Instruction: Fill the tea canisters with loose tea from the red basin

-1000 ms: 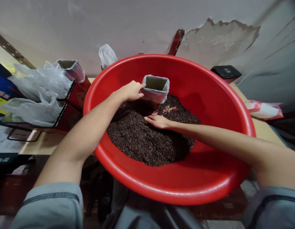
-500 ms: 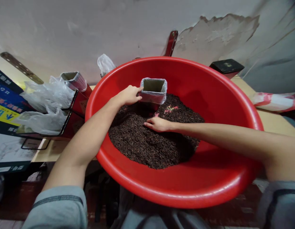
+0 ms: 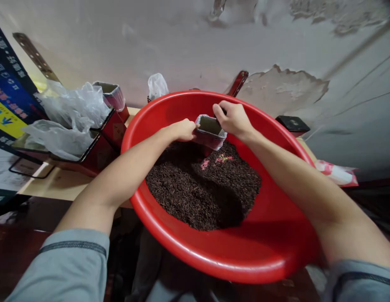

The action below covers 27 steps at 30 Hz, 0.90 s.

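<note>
The right hand (image 3: 235,119) has risen from the dark shreds (image 3: 195,191) to the lined box (image 3: 210,134), far inside the red basin (image 3: 210,262). Both grips pinch its rim, left and right; even pressure should keep its liner (image 3: 213,141) folded over.

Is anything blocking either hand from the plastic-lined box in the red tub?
Nothing visible is. The left hand touches the plastic-lined box at its left rim; the right hand is at its right side, though its exact contact is unclear.
</note>
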Each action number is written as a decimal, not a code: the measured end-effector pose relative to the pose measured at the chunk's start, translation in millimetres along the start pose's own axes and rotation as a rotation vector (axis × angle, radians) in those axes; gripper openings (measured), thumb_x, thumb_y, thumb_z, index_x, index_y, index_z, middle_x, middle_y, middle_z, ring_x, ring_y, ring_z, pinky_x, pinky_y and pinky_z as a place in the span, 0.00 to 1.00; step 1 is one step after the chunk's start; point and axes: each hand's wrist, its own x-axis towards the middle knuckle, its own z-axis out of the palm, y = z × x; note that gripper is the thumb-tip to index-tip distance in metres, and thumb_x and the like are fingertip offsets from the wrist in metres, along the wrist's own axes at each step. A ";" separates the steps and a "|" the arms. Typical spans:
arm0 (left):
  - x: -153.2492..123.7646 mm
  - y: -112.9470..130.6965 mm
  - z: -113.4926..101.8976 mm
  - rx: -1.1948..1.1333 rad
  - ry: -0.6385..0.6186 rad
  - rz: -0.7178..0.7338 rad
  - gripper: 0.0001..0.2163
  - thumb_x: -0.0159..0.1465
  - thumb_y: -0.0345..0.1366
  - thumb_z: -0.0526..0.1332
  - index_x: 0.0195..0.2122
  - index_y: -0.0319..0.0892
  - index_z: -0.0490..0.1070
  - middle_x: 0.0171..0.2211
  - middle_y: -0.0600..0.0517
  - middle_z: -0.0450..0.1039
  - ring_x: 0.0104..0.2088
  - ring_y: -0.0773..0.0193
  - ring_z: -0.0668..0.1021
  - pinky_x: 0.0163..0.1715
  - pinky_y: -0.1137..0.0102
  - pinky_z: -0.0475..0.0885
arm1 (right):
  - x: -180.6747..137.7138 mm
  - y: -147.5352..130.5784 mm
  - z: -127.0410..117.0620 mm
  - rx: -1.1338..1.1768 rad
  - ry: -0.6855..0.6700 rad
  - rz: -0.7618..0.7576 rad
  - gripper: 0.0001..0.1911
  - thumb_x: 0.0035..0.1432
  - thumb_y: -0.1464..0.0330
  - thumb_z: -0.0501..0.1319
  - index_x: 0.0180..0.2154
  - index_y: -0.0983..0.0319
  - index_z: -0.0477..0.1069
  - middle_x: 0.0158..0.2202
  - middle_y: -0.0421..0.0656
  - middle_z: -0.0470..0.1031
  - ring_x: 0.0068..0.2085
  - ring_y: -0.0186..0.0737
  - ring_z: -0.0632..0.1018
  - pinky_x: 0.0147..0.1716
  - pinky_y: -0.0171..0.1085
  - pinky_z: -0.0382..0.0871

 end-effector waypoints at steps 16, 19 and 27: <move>4.6 -5.6 5.1 -0.035 0.012 0.040 0.28 0.67 0.37 0.60 0.68 0.39 0.66 0.53 0.38 0.79 0.52 0.49 0.79 0.52 0.59 0.71 | -6.1 35.3 -4.5 -0.219 0.003 -0.008 0.22 0.70 0.54 0.54 0.43 0.62 0.79 0.45 0.52 0.80 0.43 0.49 0.78 0.49 0.47 0.71; 4.7 -4.8 4.0 -0.048 0.004 0.036 0.29 0.67 0.37 0.60 0.69 0.38 0.64 0.55 0.37 0.77 0.53 0.49 0.78 0.53 0.60 0.70 | -44.4 77.5 -4.1 -0.339 0.007 0.218 0.24 0.71 0.53 0.51 0.49 0.63 0.76 0.49 0.57 0.78 0.47 0.55 0.78 0.50 0.52 0.71; -4.7 5.0 -3.3 -0.004 -0.021 -0.001 0.25 0.68 0.37 0.58 0.67 0.38 0.66 0.53 0.40 0.78 0.51 0.51 0.78 0.52 0.63 0.71 | -95.3 138.3 50.3 -0.196 -0.584 0.484 0.34 0.70 0.55 0.54 0.70 0.65 0.58 0.73 0.57 0.55 0.71 0.54 0.62 0.68 0.45 0.56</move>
